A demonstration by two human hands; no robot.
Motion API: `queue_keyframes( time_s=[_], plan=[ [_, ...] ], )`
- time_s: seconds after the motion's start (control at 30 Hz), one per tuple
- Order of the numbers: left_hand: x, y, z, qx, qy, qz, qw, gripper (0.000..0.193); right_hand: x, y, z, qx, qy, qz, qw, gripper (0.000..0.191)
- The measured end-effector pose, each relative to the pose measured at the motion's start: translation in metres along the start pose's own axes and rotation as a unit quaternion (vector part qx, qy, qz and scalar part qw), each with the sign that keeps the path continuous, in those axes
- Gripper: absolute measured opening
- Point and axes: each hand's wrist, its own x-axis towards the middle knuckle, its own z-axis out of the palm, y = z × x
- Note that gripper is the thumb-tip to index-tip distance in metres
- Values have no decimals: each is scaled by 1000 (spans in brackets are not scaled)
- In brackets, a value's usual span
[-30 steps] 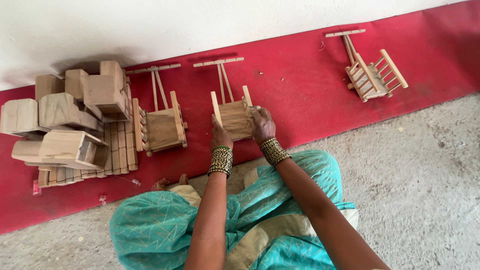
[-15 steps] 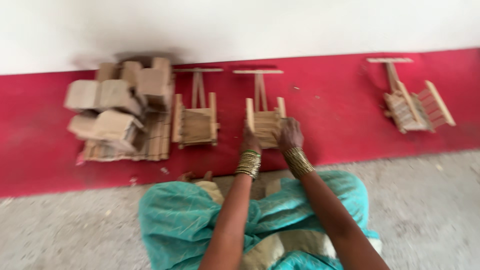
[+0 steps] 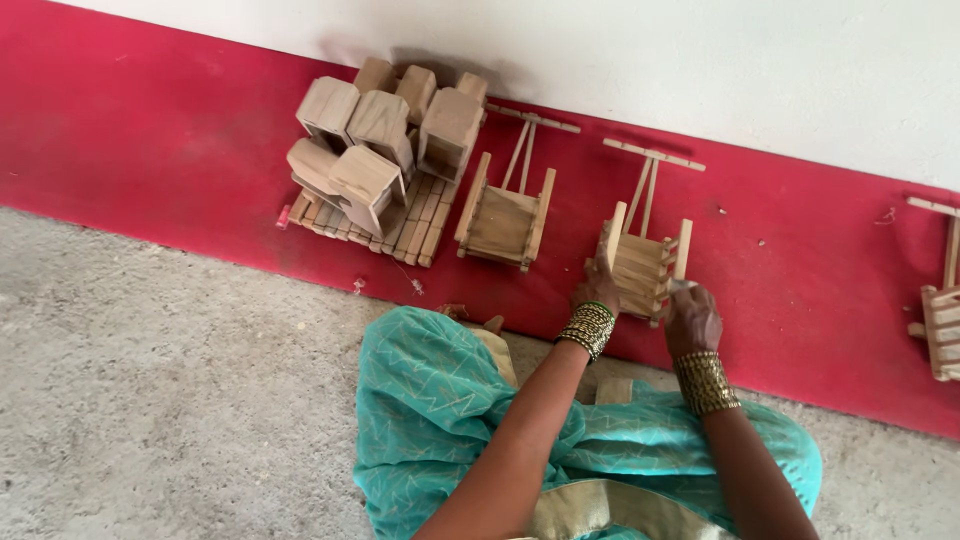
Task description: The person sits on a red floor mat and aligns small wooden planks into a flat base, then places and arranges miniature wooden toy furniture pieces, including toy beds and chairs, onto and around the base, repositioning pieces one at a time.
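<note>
A small wooden cart [image 3: 640, 262] with slatted sides and a T-shaped handle lies on the red floor strip [image 3: 180, 150]. My left hand [image 3: 596, 290] grips its near left corner. My right hand [image 3: 690, 318] holds its near right corner. Both wrists wear gold bangles. A second wooden cart [image 3: 503, 218] of the same kind lies just left of it, untouched.
A pile of hollow wooden box pieces [image 3: 385, 130] rests on a bed of flat wooden slats [image 3: 415, 222] at the left. Another cart [image 3: 940, 310] is cut off at the right edge. A white wall [image 3: 700, 60] runs behind. My teal-clad lap [image 3: 450, 420] is on grey concrete.
The view has swung left and the carts now sit further right in frame. Both hands stay on the same cart, the right hand now lower at its corner.
</note>
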Motion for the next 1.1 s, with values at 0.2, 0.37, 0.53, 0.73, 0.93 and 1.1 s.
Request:
queue_keyframes(
  time_s=[0.2, 0.37, 0.53, 0.73, 0.93, 1.1],
  plan=[
    [3, -9, 26, -48, 10, 22, 999, 78, -14, 3, -14, 75, 22, -51, 996, 23],
    [-7, -15, 27, -41, 7, 47, 998, 83, 54, 0, -14, 37, -64, 78, 994, 33],
    [-14, -10, 22, -22, 9, 46, 999, 85, 111, -5, -30, -23, -36, 36, 998, 21],
    [-13, -10, 25, -37, 6, 32, 999, 82, 84, 0, -33, -6, -63, -28, 998, 28],
    [-16, -11, 22, -37, -27, 19, 999, 90, -4, 9, -28, -12, -126, -119, 985, 23],
    [-7, -22, 9, -159, -58, 108, 980, 107, -17, 6, -16, 73, -99, -82, 989, 15]
  ],
)
